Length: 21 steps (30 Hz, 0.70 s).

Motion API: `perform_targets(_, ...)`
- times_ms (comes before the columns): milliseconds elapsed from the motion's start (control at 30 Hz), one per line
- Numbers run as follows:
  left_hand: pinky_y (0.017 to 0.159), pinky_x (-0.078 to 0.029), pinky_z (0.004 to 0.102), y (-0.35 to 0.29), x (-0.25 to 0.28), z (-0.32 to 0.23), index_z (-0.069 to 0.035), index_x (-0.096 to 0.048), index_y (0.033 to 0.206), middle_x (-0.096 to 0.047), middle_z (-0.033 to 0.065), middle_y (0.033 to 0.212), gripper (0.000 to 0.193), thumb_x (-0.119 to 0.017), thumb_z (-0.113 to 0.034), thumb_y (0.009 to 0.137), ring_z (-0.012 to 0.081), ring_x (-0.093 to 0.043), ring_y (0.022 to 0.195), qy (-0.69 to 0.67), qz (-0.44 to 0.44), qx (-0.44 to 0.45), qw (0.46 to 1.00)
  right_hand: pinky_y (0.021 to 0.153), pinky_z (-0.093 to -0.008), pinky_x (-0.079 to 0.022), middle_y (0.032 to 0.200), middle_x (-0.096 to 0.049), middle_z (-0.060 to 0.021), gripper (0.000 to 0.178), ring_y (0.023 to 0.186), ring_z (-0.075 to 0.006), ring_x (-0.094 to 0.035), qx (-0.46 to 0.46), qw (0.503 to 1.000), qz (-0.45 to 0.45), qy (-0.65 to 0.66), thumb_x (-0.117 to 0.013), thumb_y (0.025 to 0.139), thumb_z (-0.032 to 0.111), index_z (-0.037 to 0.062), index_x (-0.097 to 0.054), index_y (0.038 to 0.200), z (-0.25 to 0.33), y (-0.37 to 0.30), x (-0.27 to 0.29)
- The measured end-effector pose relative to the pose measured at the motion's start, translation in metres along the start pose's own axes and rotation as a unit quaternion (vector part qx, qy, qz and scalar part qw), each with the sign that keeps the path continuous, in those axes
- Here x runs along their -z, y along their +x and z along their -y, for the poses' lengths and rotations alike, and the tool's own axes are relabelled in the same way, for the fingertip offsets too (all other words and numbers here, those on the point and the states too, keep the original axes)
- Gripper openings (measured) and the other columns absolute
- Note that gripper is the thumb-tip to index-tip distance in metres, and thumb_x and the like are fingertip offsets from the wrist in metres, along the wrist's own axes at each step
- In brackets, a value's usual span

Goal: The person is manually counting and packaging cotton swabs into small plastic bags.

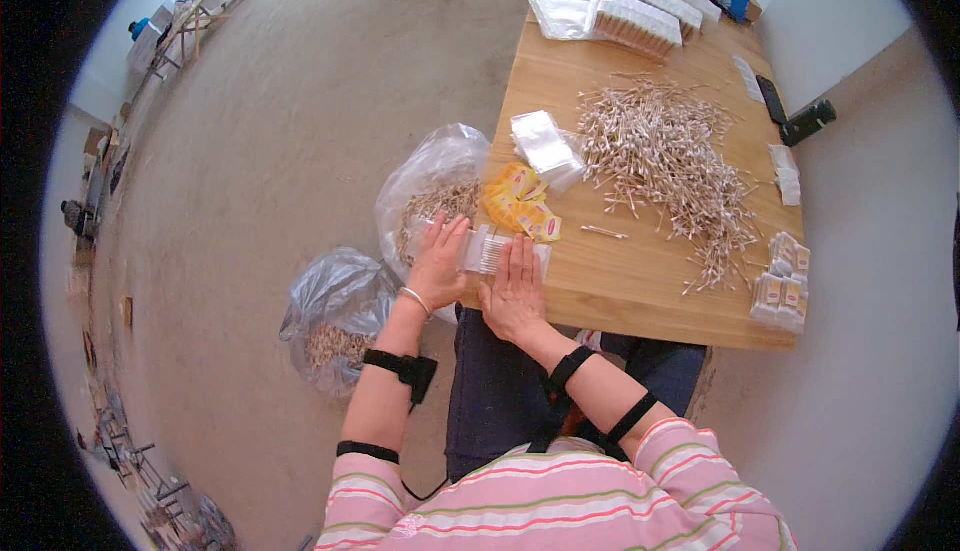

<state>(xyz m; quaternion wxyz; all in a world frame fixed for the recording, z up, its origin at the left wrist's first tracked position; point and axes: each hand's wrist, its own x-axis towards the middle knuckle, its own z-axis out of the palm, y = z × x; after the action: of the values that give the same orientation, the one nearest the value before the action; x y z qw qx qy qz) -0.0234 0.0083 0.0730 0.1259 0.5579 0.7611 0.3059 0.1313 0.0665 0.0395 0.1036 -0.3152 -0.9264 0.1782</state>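
A small clear plastic bag with several cotton swabs point(490, 252) lies at the table's near left corner, between my hands. My left hand point(436, 269) is at the bag's left end, over the table edge, with its fingers stretched out. My right hand point(515, 289) lies flat on the bag's right part, fingers extended. Just beyond are yellow printed cards point(518, 201) and a stack of clear empty bags point(546, 145). One loose cotton swab point(604, 233) lies to the right, near a large heap of cotton swabs point(672, 151).
Packed swab bundles point(635, 23) sit at the table's far end. Small filled packs point(780, 291) are stacked at the near right corner. A black bottle point(808, 123) stands by the wall. Two plastic bags of swabs, a clear one point(400, 176) and a greyish one point(335, 286), are left of the table.
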Motion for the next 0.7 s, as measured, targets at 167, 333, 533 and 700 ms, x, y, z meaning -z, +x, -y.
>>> perform_targets(167,0.114,-0.013,0.0422,0.004,0.023,0.003,-0.006,-0.043,0.130,-0.043,0.0093,0.136,0.069,-0.068,-0.009,0.065,0.0284,-0.024,0.137,0.157,0.139,-0.018,0.978,0.113,-0.0458,-0.004,0.148,-0.006,-0.0264,0.085,0.139,-0.0395,-0.001,0.000,1.000,0.004,0.000,-0.053,0.084,0.037,-0.0103,-0.010,0.140,0.008,0.005,0.001)
perform_targets(333,0.114,-0.017,0.0427,0.016,0.016,0.014,-0.006,-0.048,0.123,-0.048,0.0092,0.130,0.066,-0.074,-0.013,0.062,0.0261,-0.031,0.134,0.146,0.142,-0.053,0.978,0.113,-0.0460,-0.004,0.147,-0.007,-0.0270,0.085,0.139,-0.0398,-0.002,-0.007,1.000,0.014,0.001,-0.053,0.084,0.038,-0.0104,-0.010,0.140,0.010,0.007,0.001)
perform_targets(533,0.112,-0.024,0.0433,0.023,0.019,0.020,-0.005,-0.053,0.117,-0.055,0.0111,0.120,0.069,-0.082,-0.018,0.055,0.0275,-0.043,0.123,0.140,0.141,-0.101,0.975,0.114,-0.0447,-0.003,0.148,-0.007,-0.0253,0.084,0.140,-0.0384,-0.001,-0.014,1.000,0.020,0.005,-0.053,0.084,0.039,-0.0098,-0.013,0.140,0.014,0.013,-0.003)
perform_targets(700,0.111,-0.026,0.0431,0.027,0.022,0.020,-0.004,-0.053,0.117,-0.056,0.0122,0.117,0.069,-0.082,-0.022,0.056,0.0272,-0.048,0.117,0.144,0.162,-0.118,0.969,0.114,-0.0457,-0.004,0.147,-0.008,-0.0273,0.083,0.139,-0.0401,-0.002,-0.010,1.000,0.011,0.001,-0.053,0.084,0.039,-0.0113,-0.014,0.138,0.018,0.016,-0.004)
